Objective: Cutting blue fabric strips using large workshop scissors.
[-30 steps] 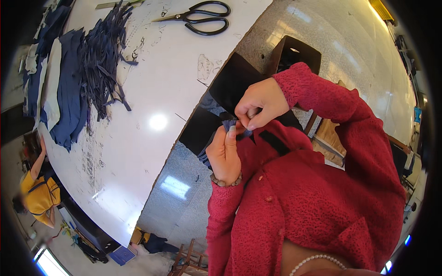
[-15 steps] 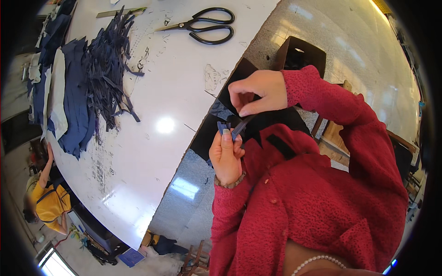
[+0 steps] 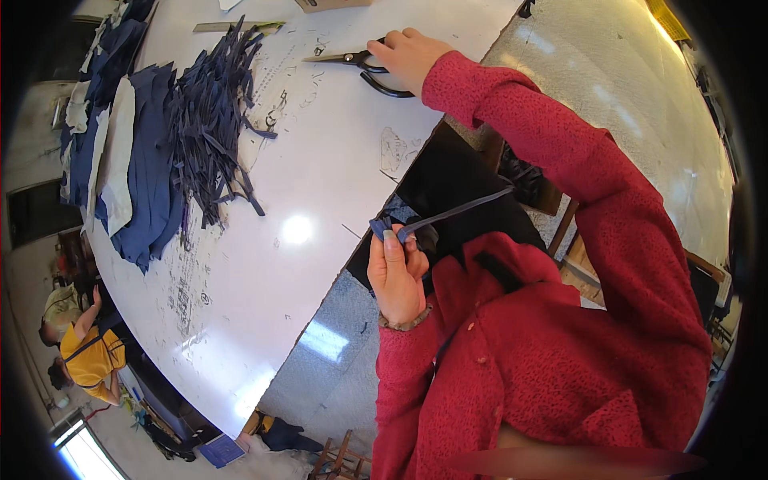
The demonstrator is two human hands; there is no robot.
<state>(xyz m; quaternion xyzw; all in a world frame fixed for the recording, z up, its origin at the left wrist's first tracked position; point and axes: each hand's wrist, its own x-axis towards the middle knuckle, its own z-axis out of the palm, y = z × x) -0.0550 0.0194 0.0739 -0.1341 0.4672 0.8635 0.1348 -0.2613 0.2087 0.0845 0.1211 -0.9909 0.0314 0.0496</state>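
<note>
My left hand [image 3: 397, 276] pinches a folded piece of dark blue fabric [image 3: 381, 230], from which a narrow strip [image 3: 456, 210] stretches up to the right over dark cloth [image 3: 432, 172]. My right hand [image 3: 406, 60] is on the black-handled scissors [image 3: 385, 89] at the top of the white table [image 3: 304, 184], its fingers curled over a handle loop. The blades point left. Left of them lie a tangled heap of navy strips [image 3: 216, 120] and navy fabric pieces [image 3: 148, 160], with a pale piece [image 3: 122, 160] among them.
A metal ruler [image 3: 232, 26] and a cardboard box [image 3: 332, 4] sit at the table's far end. Co-workers [image 3: 92, 356] stand along the table's lower-left side. A wooden chair [image 3: 340, 456] is below the table edge, and dark furniture [image 3: 540, 200] stands to the right.
My right hand has left the fabric in my left hand and moved up onto the scissors. The narrow strip now trails out to the right from my left hand.
</note>
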